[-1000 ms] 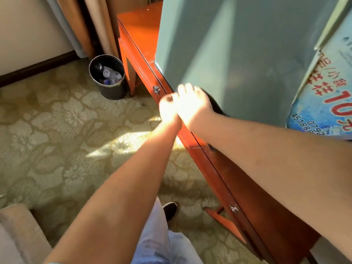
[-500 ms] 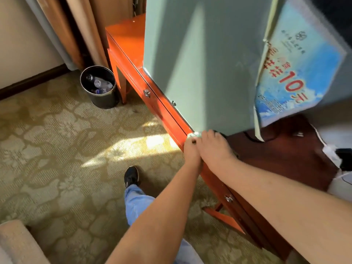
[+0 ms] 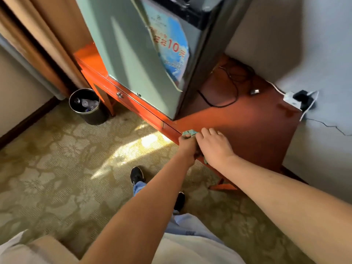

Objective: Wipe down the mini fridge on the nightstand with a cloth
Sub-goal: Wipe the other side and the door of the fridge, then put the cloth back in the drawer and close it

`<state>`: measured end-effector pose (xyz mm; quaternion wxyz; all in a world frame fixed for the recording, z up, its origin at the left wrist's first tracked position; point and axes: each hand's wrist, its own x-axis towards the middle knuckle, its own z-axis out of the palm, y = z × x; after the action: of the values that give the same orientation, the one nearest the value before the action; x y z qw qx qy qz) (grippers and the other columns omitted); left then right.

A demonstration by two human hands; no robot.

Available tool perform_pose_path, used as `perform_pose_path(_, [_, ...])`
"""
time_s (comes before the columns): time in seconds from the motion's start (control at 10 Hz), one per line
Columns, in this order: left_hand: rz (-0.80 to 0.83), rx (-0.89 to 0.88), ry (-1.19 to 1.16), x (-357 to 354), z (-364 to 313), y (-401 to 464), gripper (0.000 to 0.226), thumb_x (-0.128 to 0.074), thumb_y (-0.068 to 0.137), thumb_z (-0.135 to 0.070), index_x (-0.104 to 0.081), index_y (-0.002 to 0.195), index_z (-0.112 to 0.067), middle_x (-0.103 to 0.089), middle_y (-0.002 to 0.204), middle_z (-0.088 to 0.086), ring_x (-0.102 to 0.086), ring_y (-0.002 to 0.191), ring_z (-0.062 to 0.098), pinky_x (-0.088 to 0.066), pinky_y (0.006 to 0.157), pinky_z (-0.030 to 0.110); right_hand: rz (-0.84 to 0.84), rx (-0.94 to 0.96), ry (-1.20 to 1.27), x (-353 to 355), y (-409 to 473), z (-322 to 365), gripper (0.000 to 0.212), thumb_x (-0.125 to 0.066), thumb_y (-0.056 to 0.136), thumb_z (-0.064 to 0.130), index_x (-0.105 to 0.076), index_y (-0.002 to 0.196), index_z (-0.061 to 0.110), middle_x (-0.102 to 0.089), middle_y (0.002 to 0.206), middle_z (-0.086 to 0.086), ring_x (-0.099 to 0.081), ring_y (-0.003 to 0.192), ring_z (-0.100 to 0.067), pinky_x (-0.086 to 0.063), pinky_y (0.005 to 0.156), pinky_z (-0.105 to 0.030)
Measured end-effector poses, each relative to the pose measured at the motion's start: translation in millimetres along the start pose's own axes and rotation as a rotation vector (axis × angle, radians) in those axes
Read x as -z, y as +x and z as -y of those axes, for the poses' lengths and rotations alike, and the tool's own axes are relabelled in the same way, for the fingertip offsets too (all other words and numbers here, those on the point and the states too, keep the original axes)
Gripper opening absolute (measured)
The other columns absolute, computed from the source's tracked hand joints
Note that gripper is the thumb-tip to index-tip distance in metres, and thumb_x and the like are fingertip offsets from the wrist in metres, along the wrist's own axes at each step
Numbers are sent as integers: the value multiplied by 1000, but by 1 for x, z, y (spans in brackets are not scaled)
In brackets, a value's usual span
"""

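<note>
We gather the cloth [image 3: 189, 133] in both hands [image 3: 187, 144] [image 3: 214, 147], fingers bunching it just below the mini fridge [image 3: 133, 60], readying a wipe.

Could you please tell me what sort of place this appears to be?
Probably a hotel guest room: a pale green mini fridge bearing a blue price poster stands on a reddish wooden nightstand, with patterned beige carpet and a small black waste bin beside it.
</note>
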<state>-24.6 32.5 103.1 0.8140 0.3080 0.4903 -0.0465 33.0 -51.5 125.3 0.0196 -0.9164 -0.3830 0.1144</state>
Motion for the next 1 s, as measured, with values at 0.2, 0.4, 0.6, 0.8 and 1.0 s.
perform_pose_path(0.2, [-44,111,157,2,9,-18,8,-68,90,-6,-61,87,-8,-59,67,7,-58,53,15,-52,53,26,-31,-67,264,-4,-54,-3,33,-32,104,20,-58,122,9,-59,119,-11,-54,109,-31,-44,90,-44])
perform_pose_path(0.4, [-167,109,362,10,30,-12,26,-65,86,4,-57,108,-6,-62,78,12,-61,65,19,-51,45,23,113,-74,299,-29,-95,1,43,-59,91,15,-54,134,12,-55,129,-9,-55,114,-30,-48,89,-41])
perform_pose_path(0.6, [-117,102,688,38,48,4,54,-70,86,0,-41,127,-18,-60,112,14,-61,84,20,-57,71,34,216,-434,805,-57,-116,7,31,-61,95,35,-61,122,20,-59,119,-1,-56,106,-20,-48,90,-34])
perform_pose_path(0.8, [-38,32,1063,51,57,17,50,-67,90,-5,-42,130,-21,-56,97,5,-56,74,16,-44,46,24,134,-851,1092,-102,-118,0,14,-55,100,31,-64,103,22,-65,109,7,-60,92,-12,-47,70,-27])
perform_pose_path(1.0, [92,-32,1298,55,53,40,44,-64,90,-4,-45,126,-21,-58,93,6,-55,72,15,-46,45,23,101,-1197,1377,-142,-112,-19,11,-55,95,20,-66,96,22,-70,101,-2,-67,92,-20,-56,89,-42])
